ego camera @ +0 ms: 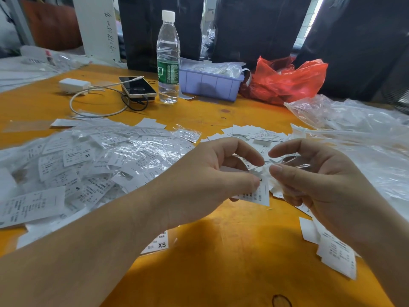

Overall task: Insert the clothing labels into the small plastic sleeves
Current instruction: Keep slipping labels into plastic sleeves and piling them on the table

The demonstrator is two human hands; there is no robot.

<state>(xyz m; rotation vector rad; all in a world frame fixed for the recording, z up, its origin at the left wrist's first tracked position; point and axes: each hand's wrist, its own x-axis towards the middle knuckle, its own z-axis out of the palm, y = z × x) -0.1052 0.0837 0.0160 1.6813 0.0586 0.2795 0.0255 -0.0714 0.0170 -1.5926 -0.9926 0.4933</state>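
Note:
My left hand (212, 173) pinches a white printed clothing label (262, 193) between thumb and fingers, a little above the orange table (221, 251). Facing it, my right hand (314, 180) pinches a small clear plastic sleeve (287, 161) whose mouth meets the label's top edge. The sleeve is thin and hard to trace. A wide heap of sleeved labels (88, 165) lies to the left. Loose white labels (254, 131) lie just beyond my hands, and several more labels (336, 251) lie at the right near my forearm.
At the back stand a water bottle (168, 58), a phone (137, 86) with a white charger (74, 85) and cable, a lilac tray (210, 83) and a red plastic bag (285, 78). Clear plastic bags (358, 125) spread along the right side.

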